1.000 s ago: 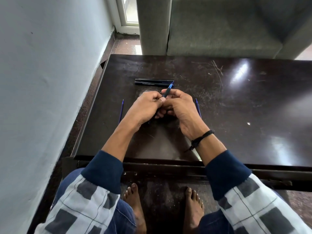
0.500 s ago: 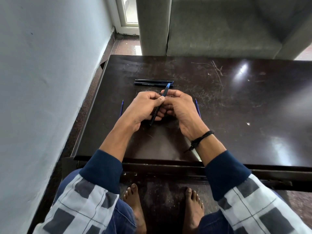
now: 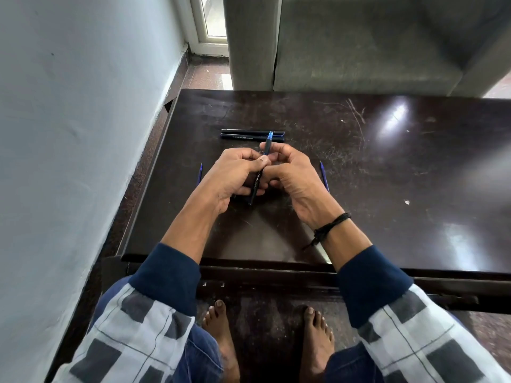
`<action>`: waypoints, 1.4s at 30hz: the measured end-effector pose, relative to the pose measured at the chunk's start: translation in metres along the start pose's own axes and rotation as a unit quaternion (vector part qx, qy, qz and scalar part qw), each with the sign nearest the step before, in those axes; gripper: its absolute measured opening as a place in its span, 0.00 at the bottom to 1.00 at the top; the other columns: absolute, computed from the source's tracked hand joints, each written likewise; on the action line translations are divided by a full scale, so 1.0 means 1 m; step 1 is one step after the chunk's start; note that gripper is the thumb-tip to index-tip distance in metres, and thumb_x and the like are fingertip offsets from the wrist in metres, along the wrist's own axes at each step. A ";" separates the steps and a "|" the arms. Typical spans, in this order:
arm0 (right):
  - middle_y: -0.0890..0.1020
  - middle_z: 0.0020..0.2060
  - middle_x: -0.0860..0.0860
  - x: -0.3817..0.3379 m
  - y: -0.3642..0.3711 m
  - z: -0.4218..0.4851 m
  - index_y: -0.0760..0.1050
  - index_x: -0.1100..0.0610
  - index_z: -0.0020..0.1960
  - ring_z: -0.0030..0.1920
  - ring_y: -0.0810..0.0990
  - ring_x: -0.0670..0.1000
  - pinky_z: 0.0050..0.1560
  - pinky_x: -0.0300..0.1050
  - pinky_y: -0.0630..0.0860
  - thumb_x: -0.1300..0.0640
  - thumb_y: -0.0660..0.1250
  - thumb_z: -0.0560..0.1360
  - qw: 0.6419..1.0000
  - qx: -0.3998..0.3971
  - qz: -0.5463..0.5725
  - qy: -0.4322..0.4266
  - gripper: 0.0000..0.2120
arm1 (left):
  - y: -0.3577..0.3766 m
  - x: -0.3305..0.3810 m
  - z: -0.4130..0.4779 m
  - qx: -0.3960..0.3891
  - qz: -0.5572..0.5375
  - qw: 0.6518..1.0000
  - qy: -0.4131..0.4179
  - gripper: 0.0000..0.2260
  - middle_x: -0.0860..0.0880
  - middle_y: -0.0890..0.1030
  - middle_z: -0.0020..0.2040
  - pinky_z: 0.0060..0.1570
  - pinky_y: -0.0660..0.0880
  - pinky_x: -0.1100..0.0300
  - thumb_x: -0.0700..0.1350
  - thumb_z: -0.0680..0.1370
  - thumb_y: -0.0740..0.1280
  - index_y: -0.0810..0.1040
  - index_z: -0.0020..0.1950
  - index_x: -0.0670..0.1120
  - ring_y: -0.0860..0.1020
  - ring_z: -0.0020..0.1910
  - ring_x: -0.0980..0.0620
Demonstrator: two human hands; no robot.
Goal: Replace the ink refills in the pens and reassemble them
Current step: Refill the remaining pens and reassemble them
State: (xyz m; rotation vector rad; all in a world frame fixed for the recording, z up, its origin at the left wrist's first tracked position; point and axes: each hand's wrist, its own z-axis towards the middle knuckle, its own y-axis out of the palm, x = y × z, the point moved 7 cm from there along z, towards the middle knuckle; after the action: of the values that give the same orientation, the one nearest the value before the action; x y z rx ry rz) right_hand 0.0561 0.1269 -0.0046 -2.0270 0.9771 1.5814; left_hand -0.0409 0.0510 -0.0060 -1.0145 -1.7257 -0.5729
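While check sleeves and bare feet are filling the near edge, the left hand (image 3: 235,175) and right hand (image 3: 293,172) are meeting over the dark table (image 3: 387,189). Both are curling fingers round one dark pen (image 3: 255,183). Against a second ago the pen is swinging from a slant to nearly straight away from the body. More barrel is showing, with the near end now sticking out below the left palm. The blue tip section (image 3: 270,134) is pointing away.

Likely meaning: the refill is already in and the tip is being twisted tight. The joint is sitting behind the thumbs, so whether it is seated cannot be told, and no refill is showing inside.

Loose blue refills are lying either side, the left refill (image 3: 199,175) and the right refill (image 3: 324,176), with the hands hiding their near ends. Further out two dark pens (image 3: 243,135) are lying side by side, unmoved, their print unreadable. A grey sofa (image 3: 359,51) is standing beyond.
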 end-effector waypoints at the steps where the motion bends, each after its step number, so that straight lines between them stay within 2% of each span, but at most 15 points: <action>1: 0.75 0.46 0.53 0.000 0.000 0.000 0.79 0.57 0.64 0.43 0.77 0.49 0.33 0.34 0.75 0.78 0.66 0.66 1.000 -0.001 -0.003 -0.002 0.30 | 0.000 0.000 0.000 0.000 -0.001 1.000 0.000 0.06 0.44 0.86 0.41 0.45 0.84 0.50 0.44 0.82 0.68 0.83 0.52 0.43 0.85 0.40 0.48; 13: 0.74 0.48 0.53 -0.001 0.002 0.000 0.77 0.58 0.66 0.41 0.77 0.47 0.33 0.34 0.76 0.79 0.65 0.66 1.000 -0.020 -0.005 -0.009 0.32 | -0.001 0.001 0.000 0.003 -0.002 1.000 -0.002 0.09 0.42 0.86 0.46 0.44 0.85 0.50 0.44 0.82 0.67 0.83 0.56 0.40 0.85 0.42 0.48; 21: 0.75 0.44 0.51 0.000 0.001 0.001 0.79 0.56 0.64 0.41 0.77 0.48 0.34 0.35 0.75 0.77 0.66 0.66 1.000 -0.015 -0.001 -0.003 0.30 | -0.001 0.000 0.000 0.003 -0.002 1.000 0.001 0.08 0.45 0.86 0.41 0.42 0.84 0.51 0.44 0.82 0.67 0.83 0.55 0.41 0.85 0.40 0.48; 25: 0.74 0.44 0.53 0.001 0.000 0.002 0.80 0.56 0.63 0.44 0.78 0.49 0.42 0.43 0.76 0.75 0.64 0.68 1.000 -0.004 0.009 0.004 0.27 | 0.000 0.002 -0.002 0.002 0.006 1.000 0.002 0.09 0.36 0.85 0.48 0.46 0.85 0.48 0.44 0.83 0.66 0.83 0.56 0.41 0.85 0.46 0.42; 27: 0.74 0.45 0.53 0.001 -0.001 0.002 0.80 0.55 0.62 0.45 0.78 0.49 0.43 0.44 0.76 0.74 0.64 0.69 1.000 -0.001 0.015 0.005 0.26 | 0.000 0.003 -0.003 0.000 0.009 1.000 0.004 0.09 0.36 0.85 0.50 0.46 0.85 0.48 0.44 0.83 0.66 0.83 0.56 0.41 0.85 0.46 0.42; 32: 0.75 0.44 0.51 0.001 -0.002 0.001 0.81 0.55 0.61 0.43 0.78 0.48 0.41 0.42 0.76 0.73 0.64 0.68 1.000 0.002 0.015 0.004 0.25 | 0.000 0.004 -0.003 -0.002 0.007 1.000 0.005 0.09 0.40 0.84 0.43 0.45 0.85 0.50 0.43 0.83 0.66 0.83 0.56 0.41 0.84 0.42 0.45; 42: 0.76 0.45 0.52 0.001 -0.001 0.001 0.80 0.55 0.61 0.44 0.79 0.48 0.39 0.39 0.77 0.74 0.63 0.68 1.000 0.007 0.018 0.006 0.26 | 0.000 0.003 -0.002 -0.002 0.006 1.000 0.008 0.09 0.40 0.84 0.43 0.44 0.85 0.50 0.43 0.83 0.66 0.83 0.56 0.41 0.84 0.41 0.46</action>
State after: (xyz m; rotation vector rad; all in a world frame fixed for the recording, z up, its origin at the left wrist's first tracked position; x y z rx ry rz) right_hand 0.0564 0.1283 -0.0059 -2.0225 1.0318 1.5786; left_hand -0.0399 0.0505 -0.0024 -1.0208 -1.7042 -0.5747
